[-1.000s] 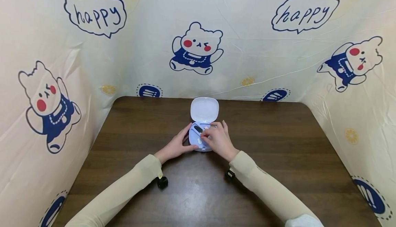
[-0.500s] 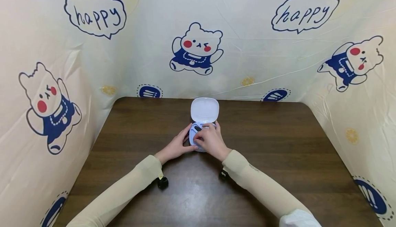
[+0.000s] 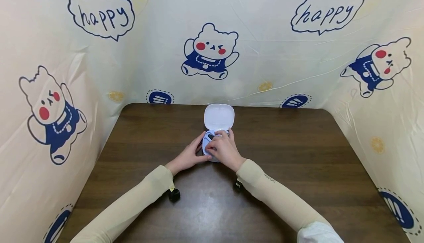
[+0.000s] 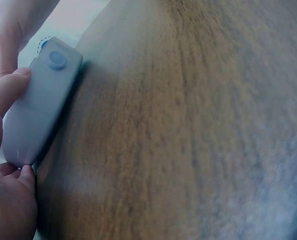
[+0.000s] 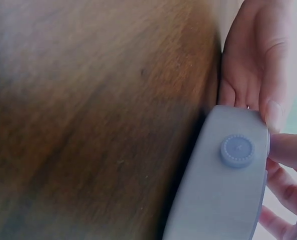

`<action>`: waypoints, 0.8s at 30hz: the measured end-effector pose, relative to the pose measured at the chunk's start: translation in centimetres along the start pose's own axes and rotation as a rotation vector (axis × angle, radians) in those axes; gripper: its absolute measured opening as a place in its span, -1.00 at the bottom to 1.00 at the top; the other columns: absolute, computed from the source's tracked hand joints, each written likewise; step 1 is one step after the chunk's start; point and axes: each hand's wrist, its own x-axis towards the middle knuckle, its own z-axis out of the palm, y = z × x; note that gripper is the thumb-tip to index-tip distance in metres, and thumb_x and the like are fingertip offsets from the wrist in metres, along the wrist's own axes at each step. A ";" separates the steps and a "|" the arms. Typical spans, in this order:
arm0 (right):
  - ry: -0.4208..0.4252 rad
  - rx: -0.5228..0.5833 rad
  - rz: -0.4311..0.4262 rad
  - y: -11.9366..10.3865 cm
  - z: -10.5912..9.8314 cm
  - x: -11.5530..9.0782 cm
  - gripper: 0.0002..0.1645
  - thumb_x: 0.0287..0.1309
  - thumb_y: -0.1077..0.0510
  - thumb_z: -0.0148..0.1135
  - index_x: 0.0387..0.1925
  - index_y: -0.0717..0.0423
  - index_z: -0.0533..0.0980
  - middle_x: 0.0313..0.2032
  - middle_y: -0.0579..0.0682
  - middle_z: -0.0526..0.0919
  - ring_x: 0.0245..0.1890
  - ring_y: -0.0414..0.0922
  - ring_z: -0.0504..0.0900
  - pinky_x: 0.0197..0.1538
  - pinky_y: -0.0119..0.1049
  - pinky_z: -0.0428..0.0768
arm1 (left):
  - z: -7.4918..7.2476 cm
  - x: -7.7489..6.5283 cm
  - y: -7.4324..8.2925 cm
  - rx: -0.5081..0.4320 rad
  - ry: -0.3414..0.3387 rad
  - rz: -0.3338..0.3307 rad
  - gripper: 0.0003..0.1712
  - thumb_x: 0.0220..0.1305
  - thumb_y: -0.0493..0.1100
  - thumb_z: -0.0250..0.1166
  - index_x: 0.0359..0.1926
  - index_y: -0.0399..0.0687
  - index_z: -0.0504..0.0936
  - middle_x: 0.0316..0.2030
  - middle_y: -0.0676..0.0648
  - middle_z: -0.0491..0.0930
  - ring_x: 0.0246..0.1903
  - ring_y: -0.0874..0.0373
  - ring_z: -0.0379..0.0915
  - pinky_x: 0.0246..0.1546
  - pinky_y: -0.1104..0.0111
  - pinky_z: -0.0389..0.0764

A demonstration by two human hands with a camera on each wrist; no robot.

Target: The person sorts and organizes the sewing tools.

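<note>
A light-blue case (image 3: 205, 148) lies on the table with its hinged whitish lid (image 3: 219, 117) raised. My left hand (image 3: 188, 157) holds the case's left side, thumb along the front edge and fingers at the far left. Over the tray hangs my right hand (image 3: 225, 148), thumb and forefinger brought together; whether they pinch anything is hidden. A small dark piece (image 3: 211, 136) lies in a recess just beyond those fingertips, partly covered. A round button (image 5: 237, 150) stands out from the case's front in the right wrist view, beside my right fingers (image 5: 288, 148).
The brown wooden table (image 3: 291, 151) spreads around the case. Pale printed cloth (image 3: 258, 59) hangs at the back and on both sides. A black wrist camera (image 3: 174, 195) hangs below the left cuff, and another (image 3: 237, 185) below the right.
My right hand has moved left and slightly toward me over the tray, covering more of it and part of the dark piece. The left hand and the case have stayed put.
</note>
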 end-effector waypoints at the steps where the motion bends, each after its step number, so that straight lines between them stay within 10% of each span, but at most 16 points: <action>1: 0.003 -0.001 -0.004 0.0 0.0 0.0 -0.95 0.15 0.08 0.57 -0.32 -0.17 0.83 -0.25 -0.13 0.79 0.22 0.14 0.51 0.38 0.59 0.09 | 0.0 0.0 0.0 0.000 0.000 0.000 0.18 0.34 -0.17 0.48 0.68 -0.15 -0.15 0.64 -0.23 -0.11 0.59 -0.05 -0.04 0.52 0.18 0.20; 24: 0.192 0.154 0.031 2.4 -2.1 0.0 -0.83 0.30 0.20 0.40 -0.10 0.10 0.77 -0.15 0.04 0.79 0.04 0.13 0.59 0.39 0.41 0.27 | 0.0 0.0 0.3 0.037 0.003 0.009 0.20 0.31 -0.12 0.51 0.67 -0.19 -0.13 0.64 -0.22 -0.08 0.59 -0.05 -0.03 0.52 0.17 0.22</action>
